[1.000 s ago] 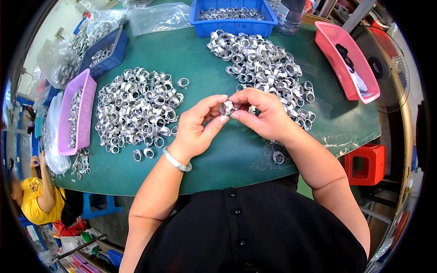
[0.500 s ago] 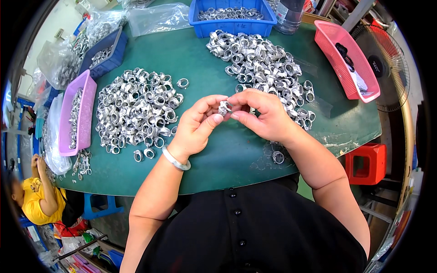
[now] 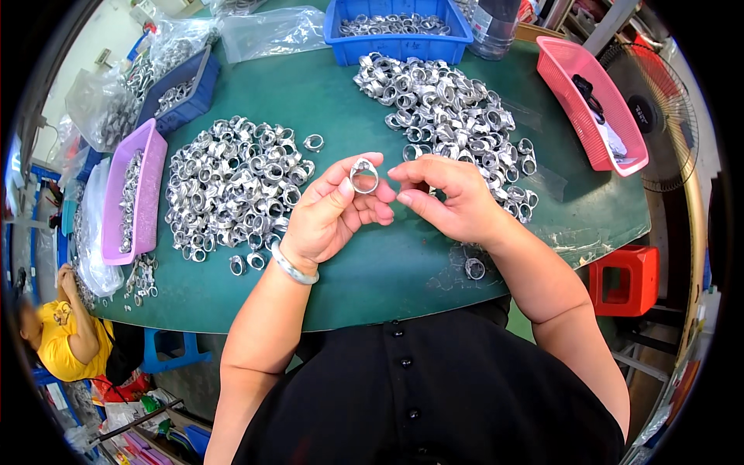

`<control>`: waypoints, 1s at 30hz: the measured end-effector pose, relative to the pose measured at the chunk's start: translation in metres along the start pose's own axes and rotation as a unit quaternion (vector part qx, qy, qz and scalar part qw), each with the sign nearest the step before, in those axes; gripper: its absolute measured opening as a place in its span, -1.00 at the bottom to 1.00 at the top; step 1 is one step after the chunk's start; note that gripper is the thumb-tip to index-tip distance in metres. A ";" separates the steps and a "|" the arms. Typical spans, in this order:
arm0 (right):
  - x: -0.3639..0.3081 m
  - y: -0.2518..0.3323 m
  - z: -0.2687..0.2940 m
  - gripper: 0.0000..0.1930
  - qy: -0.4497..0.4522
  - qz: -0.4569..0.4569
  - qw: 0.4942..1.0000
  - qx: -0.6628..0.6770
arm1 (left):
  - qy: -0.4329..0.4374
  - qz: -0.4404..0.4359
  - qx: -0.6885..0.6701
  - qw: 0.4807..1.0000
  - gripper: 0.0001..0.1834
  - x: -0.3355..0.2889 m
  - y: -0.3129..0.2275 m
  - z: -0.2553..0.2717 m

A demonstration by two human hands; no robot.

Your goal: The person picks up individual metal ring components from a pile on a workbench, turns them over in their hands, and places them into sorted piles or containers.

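Observation:
My left hand (image 3: 322, 217) pinches a silver-coloured metal ring (image 3: 363, 164) between thumb and fingers, its round opening turned up toward me. Just to the right of it is my right hand (image 3: 457, 198), thumb and forefinger a little apart and nothing visible between them; its other fingers are curled and partly hidden. A broad pile of similar rings (image 3: 232, 186) lies left of my hands, with one single ring (image 3: 314, 142) just off its edge. Behind my right hand spreads a second pile of rings (image 3: 446, 108). Another lone ring (image 3: 474, 269) rests near my right forearm.
On the green table (image 3: 387, 287) stand a blue bin (image 3: 399, 51) of rings, a purple basket (image 3: 147, 194), a darker blue bin (image 3: 182, 108) and a pink basket (image 3: 581, 116). A fan (image 3: 647, 116) and red stool (image 3: 624, 280) are at right. Someone in yellow (image 3: 74, 341) sits far left.
My hands have come apart: the left has moved slightly left and turned, bringing the ring's opening into view. My right fingers no longer touch the ring.

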State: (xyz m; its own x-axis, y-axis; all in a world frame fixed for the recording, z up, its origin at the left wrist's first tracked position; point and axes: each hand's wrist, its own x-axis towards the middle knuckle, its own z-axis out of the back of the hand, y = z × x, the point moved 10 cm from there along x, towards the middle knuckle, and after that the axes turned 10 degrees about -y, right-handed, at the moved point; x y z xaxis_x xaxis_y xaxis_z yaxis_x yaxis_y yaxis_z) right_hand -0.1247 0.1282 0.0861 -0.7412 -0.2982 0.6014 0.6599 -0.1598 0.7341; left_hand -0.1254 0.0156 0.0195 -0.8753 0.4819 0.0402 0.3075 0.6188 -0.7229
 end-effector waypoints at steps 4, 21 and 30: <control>0.001 0.001 0.001 -0.78 0.003 0.006 1.000 -0.013 | -0.004 0.008 -0.014 1.000 -0.51 0.000 0.001 0.001; 0.000 -0.001 0.000 -0.79 -0.001 0.006 1.000 -0.005 | -0.029 -0.005 0.036 0.999 -0.54 0.000 0.001 0.002; 0.000 0.000 0.000 -0.79 0.005 0.009 1.000 -0.009 | -0.026 -0.010 0.069 0.997 -0.56 -0.001 0.000 0.000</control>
State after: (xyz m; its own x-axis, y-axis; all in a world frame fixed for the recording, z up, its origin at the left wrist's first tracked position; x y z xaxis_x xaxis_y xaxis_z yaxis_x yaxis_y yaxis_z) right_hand -0.1246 0.1278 0.0865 -0.7274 -0.3101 0.6121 0.6761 -0.1713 0.7166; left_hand -0.1246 0.0151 0.0193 -0.9002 0.4348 0.0231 0.2380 0.5357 -0.8101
